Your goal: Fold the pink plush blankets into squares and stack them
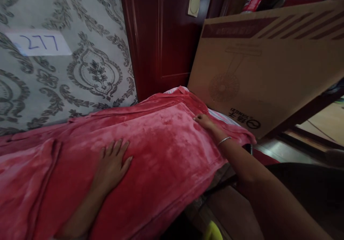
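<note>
A plush red-pink blanket (161, 154) lies spread over a long, low surface, with its far right part laid flat in a straight-edged panel. My left hand (113, 164) rests palm down on the middle of it, fingers stretched and a little apart. At the panel's far right edge, my right hand (203, 121) has its fingers curled together on the blanket's border, and a silver bangle (224, 140) circles that wrist. On the left lies another folded layer of the blanket, its edge making a ridge. Striped cloth (225, 118) shows beneath the blanket at the right end.
A large cardboard box (268, 64) with a fan drawing leans at the right. Behind the blanket are a patterned wall with a paper marked 277 (40, 42) and a dark red wooden panel (172, 35). Something yellow (212, 231) shows at the bottom, above the floor.
</note>
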Tool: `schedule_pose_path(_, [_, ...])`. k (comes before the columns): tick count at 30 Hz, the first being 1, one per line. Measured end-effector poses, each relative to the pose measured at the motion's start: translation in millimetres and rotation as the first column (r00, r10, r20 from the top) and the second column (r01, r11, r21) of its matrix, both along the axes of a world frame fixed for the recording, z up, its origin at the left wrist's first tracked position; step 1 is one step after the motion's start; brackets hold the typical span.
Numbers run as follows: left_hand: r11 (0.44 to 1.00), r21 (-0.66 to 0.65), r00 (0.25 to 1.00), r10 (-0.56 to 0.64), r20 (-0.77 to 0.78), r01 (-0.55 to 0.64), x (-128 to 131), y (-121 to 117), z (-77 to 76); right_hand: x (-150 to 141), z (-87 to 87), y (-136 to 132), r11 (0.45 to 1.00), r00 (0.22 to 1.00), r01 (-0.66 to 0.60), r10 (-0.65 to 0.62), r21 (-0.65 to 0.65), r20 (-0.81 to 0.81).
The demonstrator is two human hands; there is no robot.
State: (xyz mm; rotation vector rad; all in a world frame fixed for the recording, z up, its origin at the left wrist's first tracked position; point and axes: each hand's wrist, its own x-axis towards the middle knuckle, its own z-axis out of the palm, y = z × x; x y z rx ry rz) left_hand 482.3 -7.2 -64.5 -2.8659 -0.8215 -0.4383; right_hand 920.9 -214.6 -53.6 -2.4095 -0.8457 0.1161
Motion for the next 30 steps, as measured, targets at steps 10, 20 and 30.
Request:
schedule_pose_path(10, [0.999, -0.026, 0.998, 0.021, -0.054, -0.022, 2, -2, 6.4, -45, 2.9, 0, 0.992, 0.962, 0.072, -0.04, -0.107, 0.27])
schedule_pose_path(20, [0.999, -0.029, 0.997, 0.018, -0.07, -0.02, 3, -1, 9.0, -83, -13.2, -33, 0.903, 0.952, -0.06, 0.18, -0.425, 0.249])
schedule_pose_path(30, [0.993, -0.118, 0.995, 0.019, -0.099, -0.031, 1, -17, 16.6, -73, -35.8, -73, 0.921, 0.947, -0.01, 0.135, -0.39, 0.293])
